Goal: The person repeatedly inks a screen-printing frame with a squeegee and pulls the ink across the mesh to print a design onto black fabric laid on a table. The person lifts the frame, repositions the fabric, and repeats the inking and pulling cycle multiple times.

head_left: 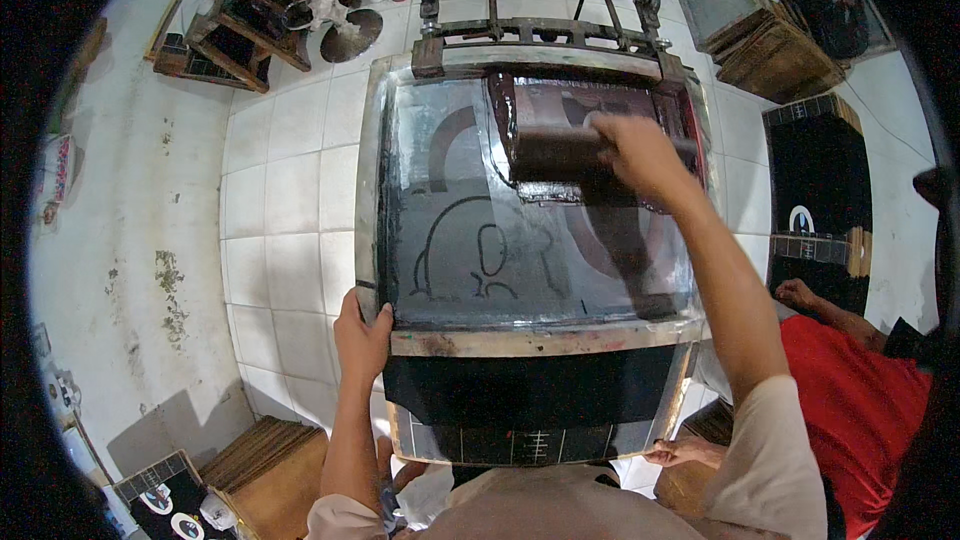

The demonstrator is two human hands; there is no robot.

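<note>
A wooden-framed printing screen [540, 342] lies over a board covered in black fabric [500, 385]. Its grey mesh carries faint outlines of a rounded cartoon figure and large curved shapes. My left hand [362, 335] grips the frame's left side near the front corner, thumb on top. My right hand [645, 160] is closed around a dark squeegee [560, 153], which rests crosswise on the upper right of the mesh. Glossy dark maroon ink [503, 120] lies along the squeegee's left end and around it. The squeegee's blade edge is hidden.
A metal hinge clamp [545, 35] holds the screen's far edge. At right are a person in a red shirt [850, 410] and black printed boards [815, 160]. Board stacks [265, 465] stand at lower left, a wooden stand [235, 40] at upper left.
</note>
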